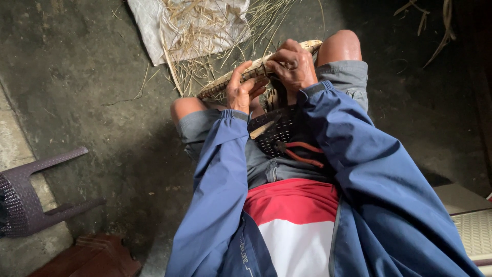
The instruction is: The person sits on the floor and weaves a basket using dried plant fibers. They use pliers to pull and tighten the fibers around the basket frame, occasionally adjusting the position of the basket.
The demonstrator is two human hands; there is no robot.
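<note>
Both hands clasp a woven basket rim over the knees.
Left hand (245, 90) and right hand (293, 65) close tightly around the coarse, pale plaited rim (254, 72); dry straw (197, 31) lies beyond.

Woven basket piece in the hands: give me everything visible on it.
The pale tan woven basket rim is a curved band of plaited straw-like strips that runs from lower left to upper right over the person's knees. Only its edge shows; the rest is hidden behind the hands. The left hand grips it from below near the middle, and the right hand clamps over its upper part. Loose straw lies on the floor beyond it. A dark mesh tray sits in the lap below it.
</note>
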